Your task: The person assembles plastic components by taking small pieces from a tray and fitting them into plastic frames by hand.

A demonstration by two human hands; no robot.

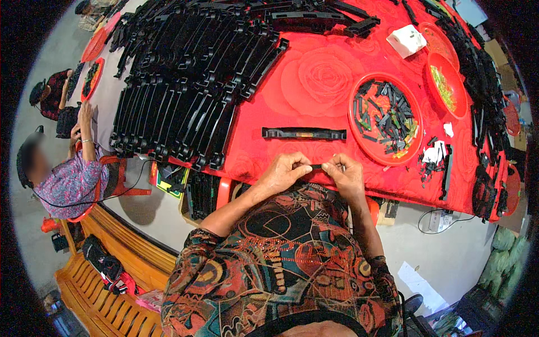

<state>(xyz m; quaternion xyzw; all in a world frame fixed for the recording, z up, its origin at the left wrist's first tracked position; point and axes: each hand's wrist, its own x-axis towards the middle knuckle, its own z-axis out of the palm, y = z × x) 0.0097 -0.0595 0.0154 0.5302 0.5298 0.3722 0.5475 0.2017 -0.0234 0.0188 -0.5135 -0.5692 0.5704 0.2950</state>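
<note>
— Both hands meet at the near edge of the table: the left hand (286, 170) and the right hand (345, 175) each pinch one end of a small black strip (317, 166), fingertips pressed together on it.

— Why held like that?

— Gripping it at both ends seems to keep the thin piece steady and level, close to the body where it can be seen well. Its long axis runs left to right, parallel to the table edge, one end pointing into each hand.

— And just beyond it?

— A long black plastic bar (304, 133) lies alone on the red rose-patterned tablecloth (320, 78), also lying crosswise, within easy reach. To the right sits a red round tray (355, 121) of small black and green parts, probably the supply. Farther left, rows of black curved bars (179, 106) lie overlapped in tidy stacks, apparently sorted work.
</note>
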